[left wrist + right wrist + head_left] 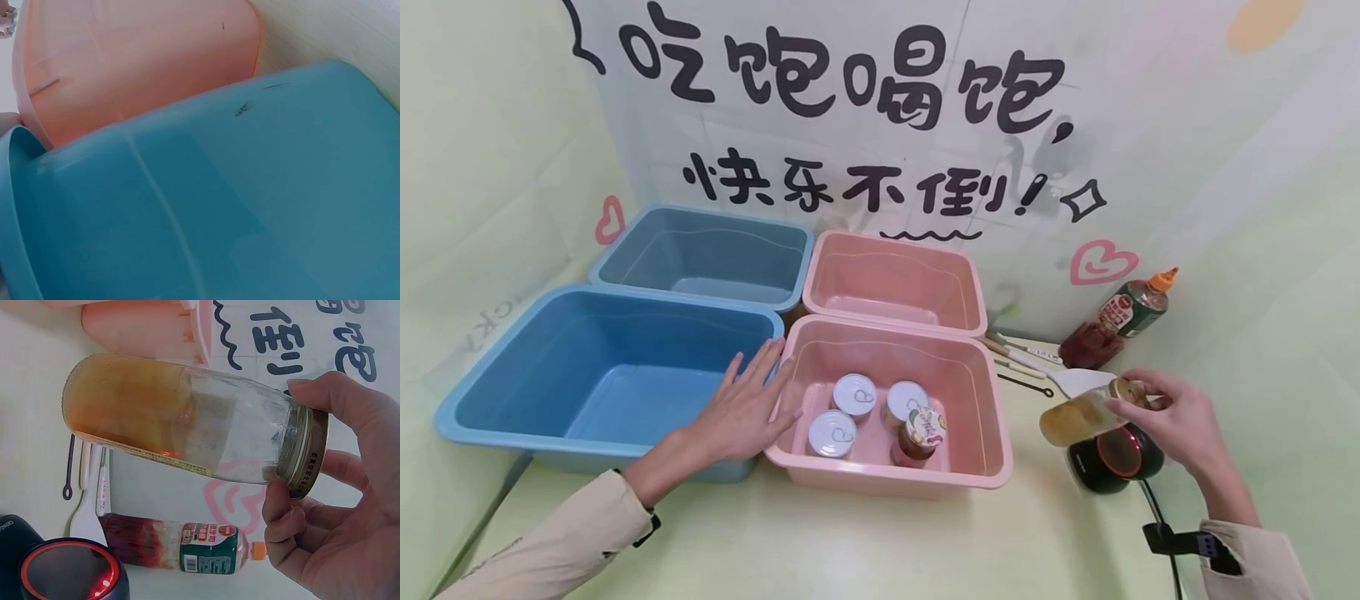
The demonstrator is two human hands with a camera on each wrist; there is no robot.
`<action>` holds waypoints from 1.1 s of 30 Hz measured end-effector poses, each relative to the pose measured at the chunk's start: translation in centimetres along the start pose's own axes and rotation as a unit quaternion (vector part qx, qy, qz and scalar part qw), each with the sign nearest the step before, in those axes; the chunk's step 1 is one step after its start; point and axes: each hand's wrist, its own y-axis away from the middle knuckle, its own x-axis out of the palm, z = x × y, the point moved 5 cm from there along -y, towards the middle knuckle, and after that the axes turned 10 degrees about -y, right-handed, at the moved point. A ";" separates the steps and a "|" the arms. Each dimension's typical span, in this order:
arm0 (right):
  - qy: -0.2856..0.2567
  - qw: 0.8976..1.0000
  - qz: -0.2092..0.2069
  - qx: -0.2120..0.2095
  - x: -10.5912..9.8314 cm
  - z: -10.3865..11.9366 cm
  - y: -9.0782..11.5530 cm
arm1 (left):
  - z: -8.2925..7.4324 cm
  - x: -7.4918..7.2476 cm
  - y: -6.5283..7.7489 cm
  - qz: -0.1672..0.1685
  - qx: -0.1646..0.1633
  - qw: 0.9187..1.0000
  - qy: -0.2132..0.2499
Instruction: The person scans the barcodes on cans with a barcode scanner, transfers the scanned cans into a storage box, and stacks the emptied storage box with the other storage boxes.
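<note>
By its metal lid, my right hand pinches a glass jar partly filled with something yellowish-brown. The jar is tilted in the air right of the front pink bin. My left hand rests with fingers spread where the rims of the front blue bin and that pink bin meet. Inside the pink bin stand several containers: a pull-tab can, another can, a third can and a small jar with a printed lid. Only the bins' outer walls show clearly in the left wrist view.
Behind stand another blue bin and another pink bin. At right, a red sauce bottle leans near the wall beside a white spatula and thin utensils. A black device with a red-lit ring and cable sits below the jar.
</note>
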 end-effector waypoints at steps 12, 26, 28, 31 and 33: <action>0.020 0.994 0.003 0.108 0.3 -1.9 0.5 | -0.1 -0.5 -0.1 0.004 -0.002 1.000 0.001; 0.027 0.990 -0.005 0.137 0.4 -1.8 0.7 | 0.0 -0.4 -0.2 0.003 0.002 1.000 0.003; 0.032 0.992 -0.009 0.120 0.4 -1.4 0.5 | 0.0 -0.3 -0.2 0.008 0.000 1.000 0.004; 0.032 0.995 -0.018 0.094 0.3 -0.6 0.1 | 0.0 -0.3 -0.1 0.012 -0.002 1.000 0.005; 0.035 0.996 -0.027 0.079 0.1 -0.1 -0.2 | 0.0 -0.3 -0.1 0.010 -0.003 1.000 0.007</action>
